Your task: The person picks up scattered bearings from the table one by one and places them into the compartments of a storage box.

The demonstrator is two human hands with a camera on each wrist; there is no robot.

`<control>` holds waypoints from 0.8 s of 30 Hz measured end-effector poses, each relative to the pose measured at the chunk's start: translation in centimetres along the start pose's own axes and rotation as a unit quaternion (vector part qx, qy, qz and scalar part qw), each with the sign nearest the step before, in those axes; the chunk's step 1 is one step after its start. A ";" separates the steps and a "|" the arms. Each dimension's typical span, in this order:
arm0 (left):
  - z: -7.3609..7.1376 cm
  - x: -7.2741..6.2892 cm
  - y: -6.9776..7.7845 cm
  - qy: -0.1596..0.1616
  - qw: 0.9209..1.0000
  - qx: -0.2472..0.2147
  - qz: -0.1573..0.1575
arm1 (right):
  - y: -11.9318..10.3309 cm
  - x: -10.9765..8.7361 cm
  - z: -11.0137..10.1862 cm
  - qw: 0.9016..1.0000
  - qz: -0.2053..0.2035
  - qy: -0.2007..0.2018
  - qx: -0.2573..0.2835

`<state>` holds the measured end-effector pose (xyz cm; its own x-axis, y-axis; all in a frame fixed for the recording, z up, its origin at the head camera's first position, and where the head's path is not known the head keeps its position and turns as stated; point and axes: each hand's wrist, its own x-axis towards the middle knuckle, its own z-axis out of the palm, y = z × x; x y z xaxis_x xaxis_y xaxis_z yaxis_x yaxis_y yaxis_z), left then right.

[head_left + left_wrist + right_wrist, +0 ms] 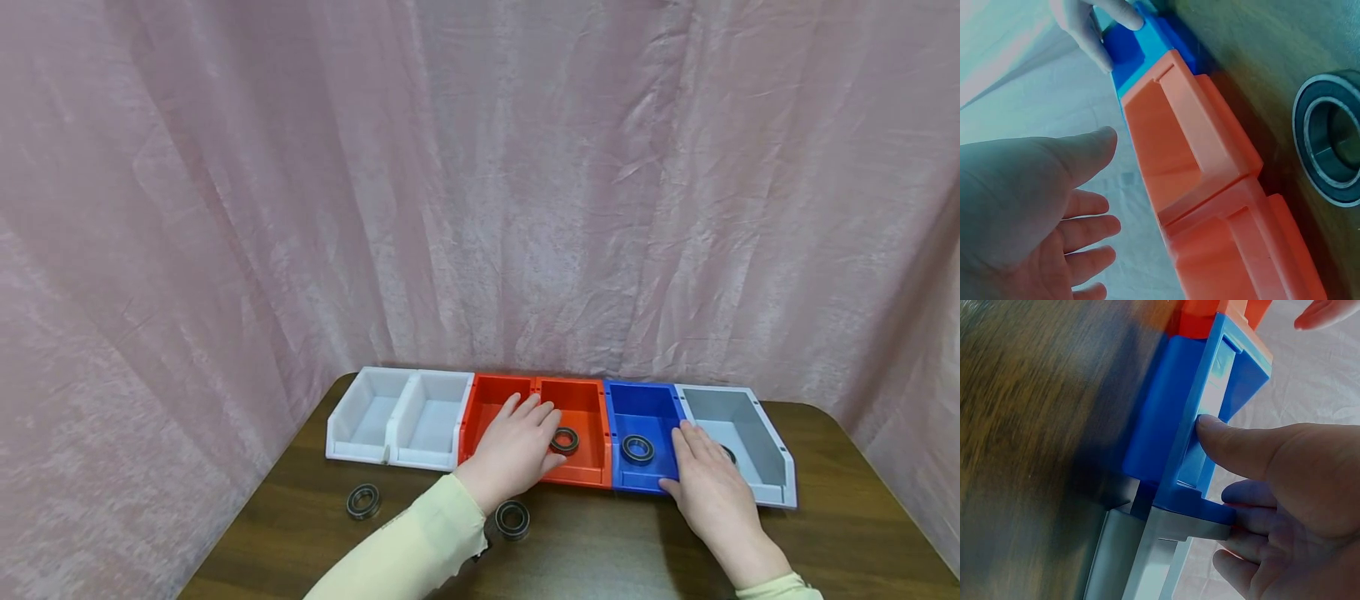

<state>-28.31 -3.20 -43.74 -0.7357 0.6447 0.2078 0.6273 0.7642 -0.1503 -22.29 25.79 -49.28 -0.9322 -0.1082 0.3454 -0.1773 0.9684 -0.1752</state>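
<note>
Taking the blue bin (641, 481) as my marker. Nearest: on the table (592, 550), a first bearing (524, 521) is lying in front of it and to its left, just beside the left sleeve (416, 533); a second bearing (363, 514) is lying farther left. Both are resting flat, which is probably keeping them from rolling.

Further in, the left hand (517, 444) is hovering over the left red bin (495, 393) and right red bin (577, 473), left of the marker, fingers extended, gripping nothing. The right hand (708, 487) is lying across the marker's right wall, fingers nearly straight; I'm judging it to be steadying the row, but I can't tell how firmly it's pressing.

The bins are sitting side by side, low fronts facing the person, presumably for easy reach. A third bearing (575, 442) is lying in the right red bin, a fourth bearing (637, 461) inside the marker; a dark edge, likely a fifth bearing (729, 454), is showing in the grey bin (772, 446) adjoining on the right. Two white bins (437, 417) are ending the row far left. Behind everything, a pink curtain (525, 183) is hanging.

Comparing: the left wrist view is showing the bare palm that the head view is hiding; the right wrist view, the thumb at the marker's front lip. Only the head view is giving me the binned bearings.
</note>
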 end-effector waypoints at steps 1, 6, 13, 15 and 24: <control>0.0 -0.2 0.0 0.002 1.000 0.000 0.002 | 0.0 0.0 0.0 1.000 -0.001 0.000 -0.001; -0.4 -1.0 0.1 0.014 1.000 -0.001 0.013 | 0.0 0.0 -0.1 1.000 0.000 -0.001 -0.003; -0.6 -2.0 0.1 0.018 1.000 -0.003 0.013 | -0.1 0.0 -0.1 1.000 0.000 -0.002 -0.002; -0.6 -2.4 0.0 0.020 1.000 0.002 0.010 | 0.0 0.0 -0.1 1.000 -0.001 -0.002 -0.002; -0.3 -4.4 -0.5 0.021 1.000 0.010 -0.001 | 0.0 0.0 -0.1 1.000 -0.002 -0.003 0.000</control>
<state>-25.29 -6.37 -44.25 -0.7257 0.6417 0.2482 0.6198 0.7664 -0.1691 -22.27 25.80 -49.13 -0.9334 -0.1144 0.3402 -0.1818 0.9679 -0.1735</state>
